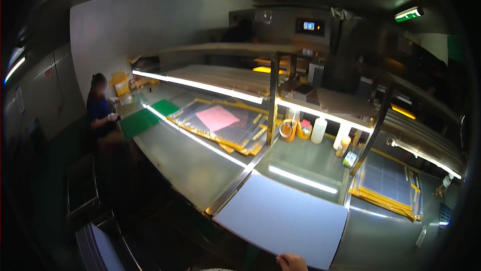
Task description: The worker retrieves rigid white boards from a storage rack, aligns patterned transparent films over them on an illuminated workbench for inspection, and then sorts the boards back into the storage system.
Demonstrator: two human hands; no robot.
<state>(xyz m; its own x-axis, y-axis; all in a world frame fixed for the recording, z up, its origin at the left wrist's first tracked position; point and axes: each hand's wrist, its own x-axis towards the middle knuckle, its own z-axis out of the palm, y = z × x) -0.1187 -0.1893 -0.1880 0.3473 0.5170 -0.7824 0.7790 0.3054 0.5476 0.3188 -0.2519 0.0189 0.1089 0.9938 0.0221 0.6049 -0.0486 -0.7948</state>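
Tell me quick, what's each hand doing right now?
Left hand: not in view.
Right hand: at the near edge of the pale grey sheet on the workbench; only the fingers show, so the grip cannot be told.

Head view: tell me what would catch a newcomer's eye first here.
The large pale board lying on the steel workbench stands out first, with a hand on its near edge at the bottom of the picture. Behind it, to the left, a pink sheet lies on a stack of dark, yellow-edged trays, under bright strip lights. At far left, another person sits working by green mats.
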